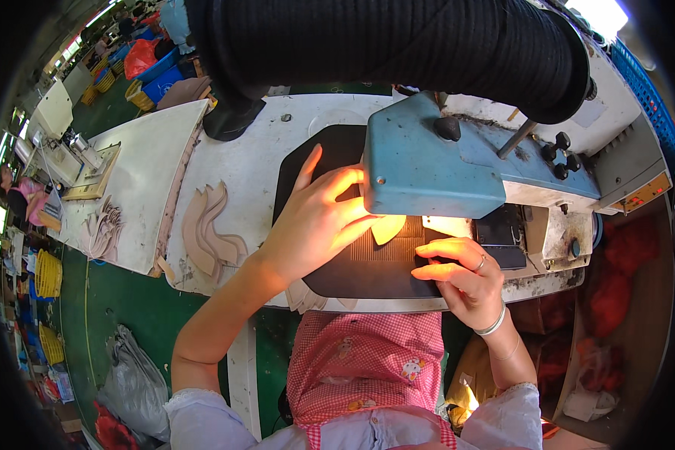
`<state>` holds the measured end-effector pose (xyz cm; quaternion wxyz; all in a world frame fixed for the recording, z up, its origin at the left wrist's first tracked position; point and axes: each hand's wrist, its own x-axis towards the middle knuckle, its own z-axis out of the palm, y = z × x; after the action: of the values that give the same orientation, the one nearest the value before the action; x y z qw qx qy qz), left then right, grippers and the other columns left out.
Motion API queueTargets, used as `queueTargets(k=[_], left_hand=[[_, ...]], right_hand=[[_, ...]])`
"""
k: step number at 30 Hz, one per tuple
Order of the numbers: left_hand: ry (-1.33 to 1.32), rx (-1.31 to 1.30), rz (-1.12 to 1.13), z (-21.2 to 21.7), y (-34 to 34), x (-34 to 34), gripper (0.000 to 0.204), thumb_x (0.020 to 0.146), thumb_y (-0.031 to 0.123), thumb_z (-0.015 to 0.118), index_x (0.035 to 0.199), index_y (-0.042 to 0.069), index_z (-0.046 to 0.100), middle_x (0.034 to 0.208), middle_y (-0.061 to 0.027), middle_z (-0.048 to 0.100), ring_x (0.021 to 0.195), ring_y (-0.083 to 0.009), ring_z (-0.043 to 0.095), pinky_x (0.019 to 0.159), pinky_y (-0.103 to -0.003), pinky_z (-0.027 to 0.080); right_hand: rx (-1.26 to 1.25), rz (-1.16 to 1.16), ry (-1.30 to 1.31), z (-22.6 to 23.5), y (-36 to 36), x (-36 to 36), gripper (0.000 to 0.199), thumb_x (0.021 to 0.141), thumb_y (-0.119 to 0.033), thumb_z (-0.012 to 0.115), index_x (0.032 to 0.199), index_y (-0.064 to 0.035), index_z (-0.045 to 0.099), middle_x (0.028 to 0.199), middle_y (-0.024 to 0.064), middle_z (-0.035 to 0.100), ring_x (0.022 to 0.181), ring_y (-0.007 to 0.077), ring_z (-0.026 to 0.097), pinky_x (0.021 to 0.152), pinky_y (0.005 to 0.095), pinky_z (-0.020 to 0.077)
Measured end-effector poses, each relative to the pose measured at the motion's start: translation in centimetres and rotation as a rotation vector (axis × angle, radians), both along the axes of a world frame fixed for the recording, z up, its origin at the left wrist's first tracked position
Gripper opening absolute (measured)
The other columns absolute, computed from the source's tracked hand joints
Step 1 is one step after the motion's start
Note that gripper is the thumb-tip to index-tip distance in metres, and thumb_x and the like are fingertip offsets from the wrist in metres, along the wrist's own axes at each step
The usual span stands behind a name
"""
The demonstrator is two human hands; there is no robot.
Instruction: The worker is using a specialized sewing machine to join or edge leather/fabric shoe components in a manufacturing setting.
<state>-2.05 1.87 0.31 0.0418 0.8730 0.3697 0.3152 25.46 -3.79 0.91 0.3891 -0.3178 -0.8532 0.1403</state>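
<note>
A small pale piece [387,229], lit bright yellow, lies under the blue machine head [435,165] on a dark plate [337,277] with a ribbed middle. My left hand [311,221] reaches over the plate from the left, its fingers spread. One of its fingertips comes up against the piece's left edge, and others pass partly behind the machine head. My right hand [465,277] hovers by the plate's right side, fingers loosely bent and apart, with nothing visible in them. It wears a ring and a bracelet [492,321].
A big spool of black tape [405,41] hangs across the top. Curved beige strips [211,232] lie on the white table [240,161] at left; more strips [103,229] lie on the neighbouring table. Control knobs [561,156] sit on the machine's right. A grey bag [133,382] stands on the floor.
</note>
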Motion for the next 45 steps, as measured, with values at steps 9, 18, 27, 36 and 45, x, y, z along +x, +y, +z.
queueTargets(k=[9, 18, 27, 36, 45], left_hand=[[0.094, 0.076, 0.229, 0.2, -1.8, 1.3, 0.024, 0.089, 0.028, 0.080, 0.109, 0.014, 0.078, 0.128, -0.0117, 0.062, 0.124, -0.0311, 0.057, 0.122, -0.070, 0.017], [0.093, 0.148, 0.333, 0.2, -1.0, 2.6, 0.028, 0.087, 0.033, 0.082, 0.107, 0.015, 0.078, 0.122, -0.0100, 0.061, 0.120, -0.0307, 0.057, 0.123, -0.069, 0.017], [-0.124, 0.137, 0.356, -1.4, 1.1, 1.8, 0.014, 0.083, 0.022, 0.077, 0.091, 0.011, 0.071, 0.103, -0.0097, 0.062, 0.111, -0.0327, 0.054, 0.105, -0.051, 0.038], [-0.593, -0.314, 0.109, -1.6, 2.4, -5.7, 0.037, 0.087, -0.009, 0.059, 0.110, 0.013, 0.078, 0.097, -0.0083, 0.061, 0.103, -0.0271, 0.058, 0.092, -0.037, 0.049], [-0.343, 0.020, 0.518, -6.3, -4.4, -19.1, 0.032, 0.078, -0.006, 0.064, 0.098, 0.015, 0.079, 0.099, -0.0050, 0.064, 0.106, -0.0272, 0.060, 0.091, -0.040, 0.047]], right_hand=[[-0.006, -0.006, 0.007, -0.1, -0.1, 0.0, 0.033, 0.069, 0.008, 0.075, 0.097, -0.0084, 0.081, 0.113, 0.0100, 0.074, 0.095, 0.0281, 0.071, 0.082, 0.0371, 0.0589], [0.014, -0.017, 0.003, -0.4, 0.2, 0.4, 0.035, 0.068, 0.009, 0.075, 0.099, -0.0088, 0.080, 0.113, 0.0103, 0.073, 0.099, 0.0313, 0.071, 0.084, 0.0393, 0.0581], [0.105, -0.045, 0.025, -0.7, -0.1, -0.4, 0.023, 0.076, 0.005, 0.069, 0.093, -0.0077, 0.077, 0.105, 0.0128, 0.074, 0.096, 0.0337, 0.072, 0.081, 0.0421, 0.0574], [-0.096, 0.515, -0.055, -5.7, -5.3, -6.9, 0.029, 0.070, -0.001, 0.067, 0.091, -0.0141, 0.081, 0.105, 0.0058, 0.076, 0.081, 0.0241, 0.072, 0.071, 0.0357, 0.0582], [-0.340, 0.106, -0.072, -10.3, -2.1, -11.0, 0.025, 0.090, -0.003, 0.068, 0.114, -0.0056, 0.073, 0.115, 0.0165, 0.073, 0.102, 0.0362, 0.070, 0.091, 0.0430, 0.0553]])
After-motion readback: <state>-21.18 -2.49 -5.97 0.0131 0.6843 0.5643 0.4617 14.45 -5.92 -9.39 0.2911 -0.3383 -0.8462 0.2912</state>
